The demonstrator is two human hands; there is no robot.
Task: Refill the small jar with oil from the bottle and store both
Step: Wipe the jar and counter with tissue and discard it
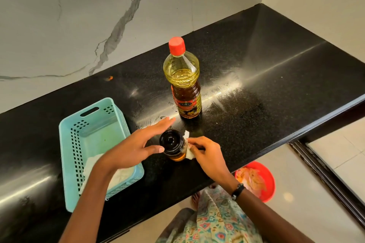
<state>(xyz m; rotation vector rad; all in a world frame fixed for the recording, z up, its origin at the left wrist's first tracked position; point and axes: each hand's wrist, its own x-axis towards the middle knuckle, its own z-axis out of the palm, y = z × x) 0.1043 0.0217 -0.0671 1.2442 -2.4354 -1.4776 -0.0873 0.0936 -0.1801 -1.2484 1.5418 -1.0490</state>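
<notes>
The small jar (pixel 173 147) with a black lid and amber oil stands on the black countertop (pixel 256 89) near its front edge. My left hand (pixel 136 145) is beside it with fingers straight, the thumb tip touching the lid's left side. My right hand (pixel 207 153) pinches a white cloth (pixel 189 153) and presses it against the jar's right side. The oil bottle (pixel 184 79), red cap on, upright, partly full, stands just behind the jar.
A light blue perforated basket (pixel 94 124) sits left of the jar with a white cloth (pixel 118 175) inside. A red tub (pixel 256 179) stands on the floor below the counter edge. A marble wall rises behind the counter.
</notes>
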